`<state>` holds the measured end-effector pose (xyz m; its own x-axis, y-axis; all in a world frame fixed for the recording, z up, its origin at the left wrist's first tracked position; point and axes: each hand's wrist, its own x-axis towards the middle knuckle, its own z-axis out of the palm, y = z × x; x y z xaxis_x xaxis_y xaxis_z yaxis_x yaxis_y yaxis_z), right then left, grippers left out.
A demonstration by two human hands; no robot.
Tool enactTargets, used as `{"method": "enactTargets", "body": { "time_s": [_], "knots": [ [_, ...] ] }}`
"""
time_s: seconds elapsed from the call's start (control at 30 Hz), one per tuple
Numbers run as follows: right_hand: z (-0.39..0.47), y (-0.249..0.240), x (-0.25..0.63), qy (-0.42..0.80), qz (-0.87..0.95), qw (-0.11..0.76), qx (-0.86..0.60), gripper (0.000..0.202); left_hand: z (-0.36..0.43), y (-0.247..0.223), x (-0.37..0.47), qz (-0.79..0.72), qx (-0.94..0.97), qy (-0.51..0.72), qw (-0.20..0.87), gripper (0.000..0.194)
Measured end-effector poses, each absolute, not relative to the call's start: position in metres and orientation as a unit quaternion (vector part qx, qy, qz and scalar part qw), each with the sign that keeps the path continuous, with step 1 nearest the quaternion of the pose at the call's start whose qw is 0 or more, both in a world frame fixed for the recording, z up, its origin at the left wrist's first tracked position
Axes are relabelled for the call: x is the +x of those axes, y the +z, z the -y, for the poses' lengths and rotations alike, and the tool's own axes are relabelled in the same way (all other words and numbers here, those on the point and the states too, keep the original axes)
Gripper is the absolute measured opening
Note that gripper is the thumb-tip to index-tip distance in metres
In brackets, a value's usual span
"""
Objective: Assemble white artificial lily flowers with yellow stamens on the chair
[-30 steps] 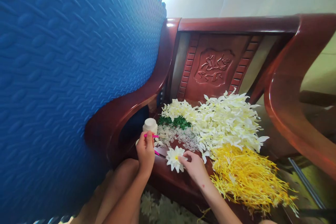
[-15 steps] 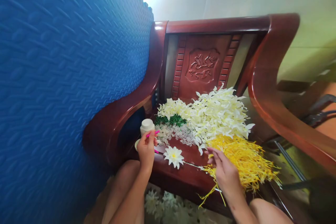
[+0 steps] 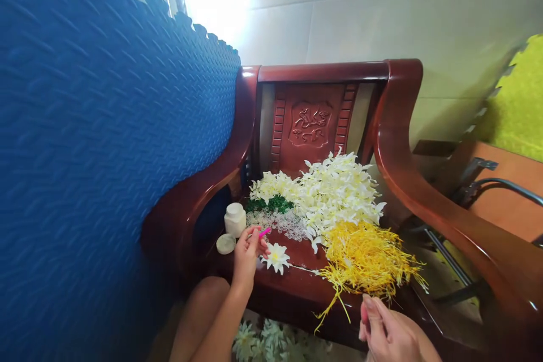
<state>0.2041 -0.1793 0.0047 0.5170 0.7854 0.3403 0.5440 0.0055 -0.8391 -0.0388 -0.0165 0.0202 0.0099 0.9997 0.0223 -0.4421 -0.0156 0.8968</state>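
My left hand [image 3: 250,249] is closed around a thin pink stick [image 3: 264,232], whose end sticks out past the fingers; its kind is not clear. Just right of that hand, a white artificial flower [image 3: 276,258] with a yellow centre lies on the wooden seat. Left of it stand an open white jar [image 3: 235,219] and its round lid [image 3: 225,244]. My right hand [image 3: 377,322] is pinched shut in front of the seat's edge, below a heap of yellow strands [image 3: 365,254]; whatever its fingers hold, if anything, is too small to make out.
White petal pieces [image 3: 339,189] are heaped at the back of the red-brown wooden chair [image 3: 297,271], near green bits [image 3: 271,204] and clear plastic pieces [image 3: 288,225]. Finished-looking white flowers [image 3: 271,339] lie below. A blue foam mat [image 3: 106,153] walls the left side.
My right hand has pulled back from beside the petals toward me, its fingers now pinched. My left hand has come away from the jar toward the flower, still holding the pink stick. The view has shifted.
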Motion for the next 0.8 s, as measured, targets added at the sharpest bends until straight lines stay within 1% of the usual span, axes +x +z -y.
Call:
{"method": "enactTargets", "body": {
  "time_s": [0.1, 0.2, 0.27, 0.37, 0.47, 0.53, 0.57, 0.63, 0.7, 0.8],
  "knots": [
    [0.152, 0.006, 0.198, 0.163, 0.497, 0.503, -0.687, 0.052, 0.02, 0.018, -0.04, -0.33, 0.307, 0.615, 0.647, 0.044],
    [0.124, 0.013, 0.188, 0.213, 0.498, 0.427, -0.724, 0.06, 0.018, 0.016, -0.042, -0.316, 0.262, 0.621, 0.668, 0.039],
    [0.108, 0.016, 0.181, 0.215, 0.511, 0.411, -0.724, 0.058, 0.016, 0.016, -0.042, -0.306, 0.27, 0.61, 0.679, 0.039],
    [0.089, 0.017, 0.17, 0.23, 0.528, 0.461, -0.675, 0.049, 0.014, 0.014, -0.038, -0.274, 0.313, 0.586, 0.695, 0.045],
    [0.072, 0.014, 0.153, 0.316, 0.5, 0.515, -0.62, 0.043, 0.016, 0.01, -0.029, -0.244, 0.358, 0.561, 0.706, 0.045],
    [0.059, 0.013, 0.14, 0.376, 0.48, 0.54, -0.581, 0.049, 0.02, 0.009, -0.02, -0.23, 0.393, 0.54, 0.707, 0.042],
    [0.053, 0.013, 0.133, 0.386, 0.482, 0.553, -0.56, 0.051, 0.022, 0.008, -0.014, -0.225, 0.418, 0.529, 0.703, 0.041],
    [0.043, 0.013, 0.123, 0.377, 0.491, 0.57, -0.54, 0.046, 0.027, 0.009, -0.003, -0.23, 0.483, 0.511, 0.673, 0.035],
    [0.037, 0.012, 0.12, 0.351, 0.496, 0.584, -0.538, 0.039, 0.032, 0.01, 0.005, -0.265, 0.563, 0.506, 0.597, 0.03],
    [0.038, 0.007, 0.128, 0.32, 0.486, 0.589, -0.561, 0.037, 0.042, 0.014, 0.0, -0.326, 0.624, 0.472, 0.531, 0.036]
  ]
}}
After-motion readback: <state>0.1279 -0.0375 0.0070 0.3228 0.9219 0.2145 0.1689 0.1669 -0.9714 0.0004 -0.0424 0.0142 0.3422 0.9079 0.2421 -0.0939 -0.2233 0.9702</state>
